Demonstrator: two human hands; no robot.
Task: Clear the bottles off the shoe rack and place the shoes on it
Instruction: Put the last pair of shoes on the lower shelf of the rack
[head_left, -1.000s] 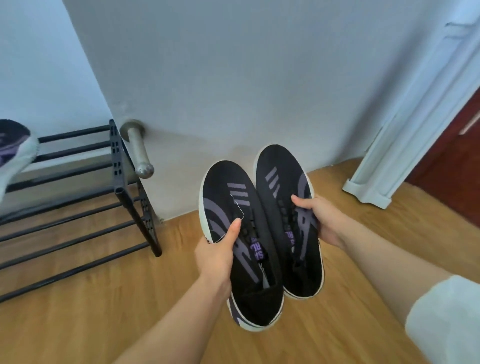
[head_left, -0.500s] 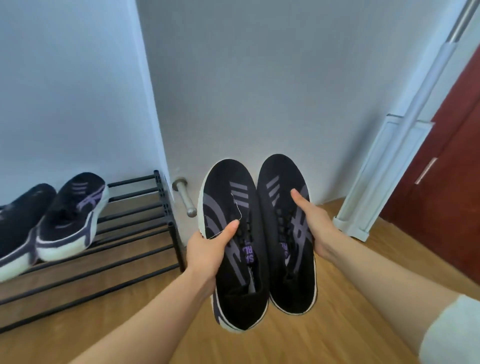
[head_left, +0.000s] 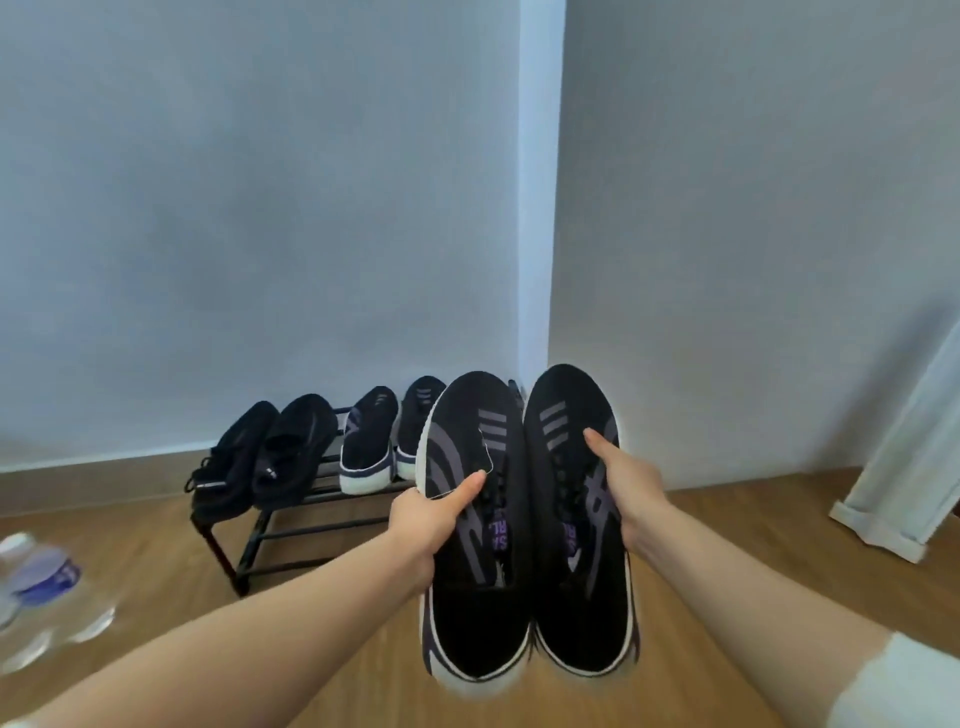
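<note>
I hold a pair of black shoes with grey stripes and white soles side by side in the air, toes pointing away. My left hand (head_left: 434, 517) grips the left shoe (head_left: 475, 525) at its edge, thumb on top. My right hand (head_left: 626, 480) grips the right shoe (head_left: 576, 519). Behind them a low black metal shoe rack (head_left: 291, 525) stands against the wall. On its top tier sit an all-black pair (head_left: 265, 457) at the left and a black pair with white soles (head_left: 387, 436) at the right. Plastic bottles (head_left: 39, 587) lie blurred on the floor at far left.
The wooden floor (head_left: 727, 525) runs around the rack. A wall corner (head_left: 540, 208) rises just right of the rack. A white door frame base (head_left: 893, 514) stands at the far right.
The view has swung left and pulled back, so the whole rack, its two pairs and the bottles on the floor now show. Both hands keep the same hold on the shoes.
</note>
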